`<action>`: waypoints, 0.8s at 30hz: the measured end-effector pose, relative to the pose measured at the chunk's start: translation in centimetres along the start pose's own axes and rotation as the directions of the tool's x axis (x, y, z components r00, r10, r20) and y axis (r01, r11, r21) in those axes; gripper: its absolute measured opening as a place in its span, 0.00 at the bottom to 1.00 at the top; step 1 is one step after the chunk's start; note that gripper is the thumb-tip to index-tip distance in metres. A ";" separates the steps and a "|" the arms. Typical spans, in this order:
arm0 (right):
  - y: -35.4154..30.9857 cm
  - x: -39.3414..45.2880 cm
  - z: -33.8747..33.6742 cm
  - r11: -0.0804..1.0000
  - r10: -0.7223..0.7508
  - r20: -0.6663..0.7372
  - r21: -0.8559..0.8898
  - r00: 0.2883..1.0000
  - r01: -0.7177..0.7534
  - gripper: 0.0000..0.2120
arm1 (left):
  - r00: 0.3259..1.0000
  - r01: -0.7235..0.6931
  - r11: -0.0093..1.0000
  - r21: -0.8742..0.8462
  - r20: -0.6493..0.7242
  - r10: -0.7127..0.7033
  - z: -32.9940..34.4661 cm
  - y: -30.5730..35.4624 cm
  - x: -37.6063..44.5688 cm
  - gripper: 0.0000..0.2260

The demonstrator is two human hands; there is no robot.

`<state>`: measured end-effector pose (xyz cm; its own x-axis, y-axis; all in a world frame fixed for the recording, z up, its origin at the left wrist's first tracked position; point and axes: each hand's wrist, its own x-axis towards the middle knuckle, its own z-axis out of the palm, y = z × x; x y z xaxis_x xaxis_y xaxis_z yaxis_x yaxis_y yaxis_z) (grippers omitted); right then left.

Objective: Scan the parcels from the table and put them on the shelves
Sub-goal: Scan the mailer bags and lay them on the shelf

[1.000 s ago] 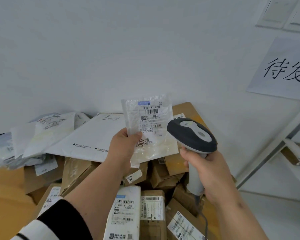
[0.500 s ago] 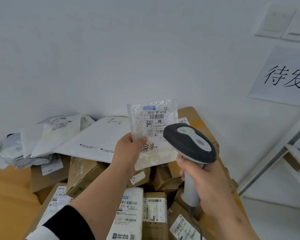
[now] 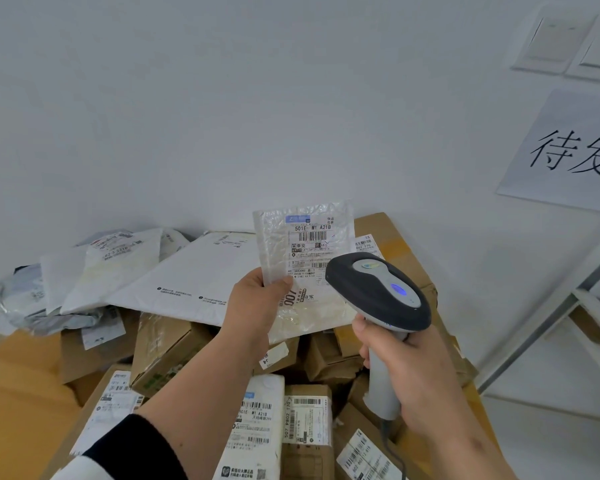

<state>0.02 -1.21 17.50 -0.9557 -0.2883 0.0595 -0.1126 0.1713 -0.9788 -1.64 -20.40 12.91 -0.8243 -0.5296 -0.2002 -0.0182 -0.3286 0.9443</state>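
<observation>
Head view: our left hand (image 3: 257,306) pinches a padded envelope (image 3: 305,268), right hand (image 3: 399,362) grips the scanner (image 3: 378,292) mid-scan; shelving (image 3: 568,306) comes next.

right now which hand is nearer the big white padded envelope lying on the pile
Left. The left hand overlaps the big white padded envelope's right edge; the right hand is further right.

a small clear bubble mailer (image 3: 302,268) with a white barcode label stands upright above the heap, pinched at its left edge. cardboard boxes (image 3: 167,348) and white poly mailers (image 3: 194,275) lie piled on the table (image 3: 18,393).
</observation>
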 end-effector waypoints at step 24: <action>3.4 -3.8 -8.3 0.983 0.175 -0.120 -0.028 0.977 -0.180 0.08 | 0.956 0.191 0.979 -0.066 0.241 -0.170 7.0 -4.2 -4.6 0.12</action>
<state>1.05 8.26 15.52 -0.9862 -0.1388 -0.0902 0.0537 0.2471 -0.9675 -1.71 -11.14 11.68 -0.9207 -0.2619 -0.2893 -0.1382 -0.4745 0.8694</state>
